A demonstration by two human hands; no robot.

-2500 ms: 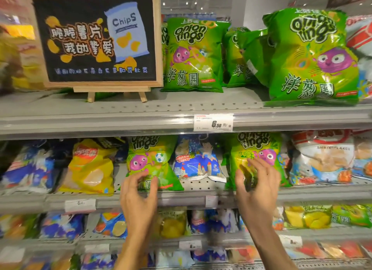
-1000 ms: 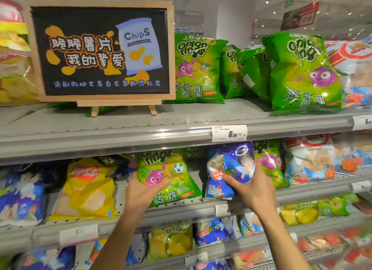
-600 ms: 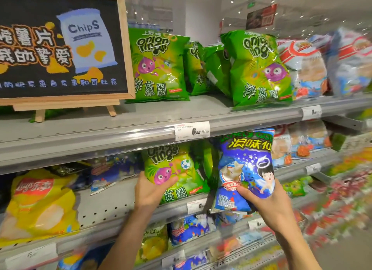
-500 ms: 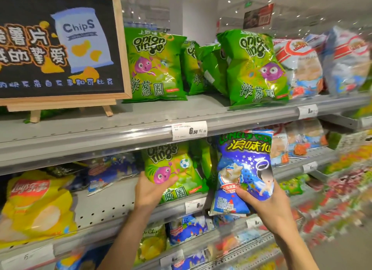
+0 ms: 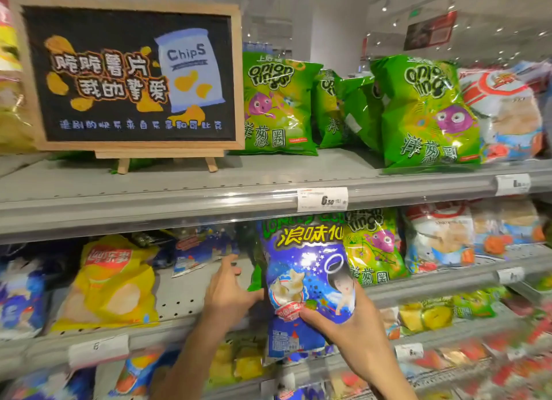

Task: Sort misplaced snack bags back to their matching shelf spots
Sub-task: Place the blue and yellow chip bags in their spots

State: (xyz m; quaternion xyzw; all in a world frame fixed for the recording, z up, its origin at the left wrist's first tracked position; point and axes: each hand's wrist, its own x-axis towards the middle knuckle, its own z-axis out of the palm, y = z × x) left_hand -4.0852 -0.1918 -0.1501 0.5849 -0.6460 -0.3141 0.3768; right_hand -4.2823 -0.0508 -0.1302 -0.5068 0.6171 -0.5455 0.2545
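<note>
My right hand (image 5: 352,319) grips a blue-purple snack bag (image 5: 307,268) by its lower half and holds it upright in front of the middle shelf (image 5: 433,283). Just left of it, my left hand (image 5: 230,292) is at the lower left corner of a green onion-rings bag (image 5: 254,277), thumb pointing right across it. The blue bag hides most of that green bag. A second green onion-rings bag (image 5: 373,247) stands to the right. More green onion-rings bags (image 5: 277,107) line the top shelf (image 5: 209,202).
A chalkboard chips sign (image 5: 134,77) stands on the top shelf at the left. On the middle shelf are a yellow chips bag (image 5: 110,283), a blue bag (image 5: 203,247) lying further back, and white shrimp-flake bags (image 5: 439,238). The lower shelves hold several bags.
My right hand has lifted the blue bag off the middle shelf and brought it left, in front of the green bag that my left hand holds. The view has swung back left.
</note>
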